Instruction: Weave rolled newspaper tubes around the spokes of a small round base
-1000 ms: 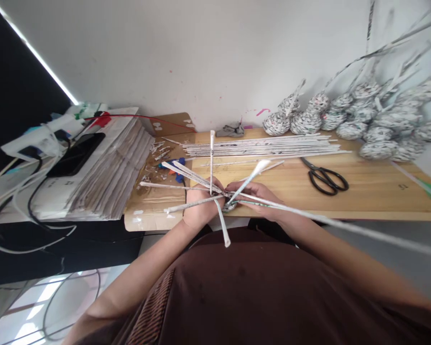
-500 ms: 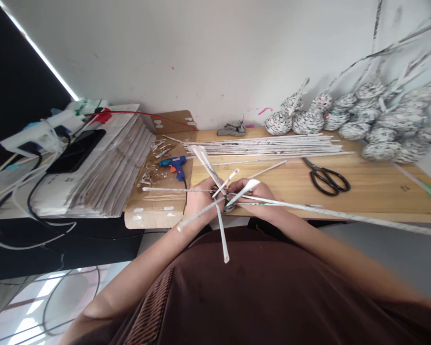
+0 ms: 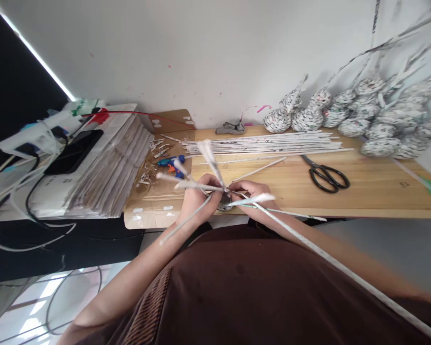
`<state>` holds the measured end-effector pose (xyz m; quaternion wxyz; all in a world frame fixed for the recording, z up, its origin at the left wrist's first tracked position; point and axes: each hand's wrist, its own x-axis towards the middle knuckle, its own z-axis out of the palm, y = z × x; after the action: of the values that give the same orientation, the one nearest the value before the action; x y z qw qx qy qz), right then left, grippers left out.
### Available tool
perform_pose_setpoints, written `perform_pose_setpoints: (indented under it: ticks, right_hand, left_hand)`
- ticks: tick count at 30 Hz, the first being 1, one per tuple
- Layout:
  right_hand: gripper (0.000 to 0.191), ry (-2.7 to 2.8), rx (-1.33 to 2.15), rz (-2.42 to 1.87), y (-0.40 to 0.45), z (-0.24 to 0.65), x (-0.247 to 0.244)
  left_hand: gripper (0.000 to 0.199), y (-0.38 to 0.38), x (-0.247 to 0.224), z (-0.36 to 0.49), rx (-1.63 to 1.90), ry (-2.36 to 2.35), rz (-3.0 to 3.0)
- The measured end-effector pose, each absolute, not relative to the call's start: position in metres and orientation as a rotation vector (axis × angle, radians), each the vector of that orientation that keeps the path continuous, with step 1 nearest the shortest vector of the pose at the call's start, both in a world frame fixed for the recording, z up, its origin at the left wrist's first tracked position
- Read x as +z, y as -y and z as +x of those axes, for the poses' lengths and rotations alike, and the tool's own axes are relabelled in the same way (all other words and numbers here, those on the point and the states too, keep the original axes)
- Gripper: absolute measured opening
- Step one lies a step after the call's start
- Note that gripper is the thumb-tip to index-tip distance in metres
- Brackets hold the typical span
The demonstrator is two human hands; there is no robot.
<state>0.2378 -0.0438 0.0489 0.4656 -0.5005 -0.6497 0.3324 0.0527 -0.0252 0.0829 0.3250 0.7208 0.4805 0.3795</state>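
Close to my body, a small woven newspaper piece [image 3: 224, 203] sits between my hands, mostly hidden by fingers. Several rolled paper tubes fan out from its top. My left hand [image 3: 201, 199] is closed around its left side and the bases of some tubes. On the other side, my right hand [image 3: 249, 194] pinches a tube near the weave with thumb and fingers. One long paper tube [image 3: 309, 242] runs from there over my right forearm toward the lower right.
Behind my hands lies a row of paper tubes [image 3: 266, 143]. Black-handled scissors [image 3: 325, 175] rest to the right, a blue glue gun [image 3: 172, 164] to the left on cardboard. Woven newspaper figures [image 3: 309, 112] stand by the wall. A paper stack [image 3: 118, 163] with a phone [image 3: 74, 152] is far left.
The upright tubes have swung, with several now bunched toward the left over my left hand. The long tube has tilted down to the lower right. My right hand has shifted slightly.
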Motion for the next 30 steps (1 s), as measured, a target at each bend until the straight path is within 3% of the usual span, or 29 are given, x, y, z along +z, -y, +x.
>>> perform_pose_setpoints:
  ticks: [9, 13, 26, 30]
  right_hand:
    - [0.015, 1.471, 0.915, -1.213, 0.043, 0.24, 0.044]
    - [0.014, 1.526, 0.922, -1.241, 0.044, 0.24, 0.046]
    - [0.02, 1.609, 0.946, -1.2, 0.05, 0.238, 0.053]
    - [0.019, 1.627, 0.911, -1.181, 0.05, 0.238, 0.055]
  left_hand:
    - [0.037, 0.028, 0.093, 0.028, 0.848, -1.016, 1.693]
    - [0.041, 0.015, 0.094, 0.019, 0.818, -0.983, 1.551]
    - [0.024, -0.019, 0.094, 0.035, 0.522, -1.014, 1.866]
    - [0.014, -0.015, 0.091, 0.044, 0.595, -1.12, 2.026]
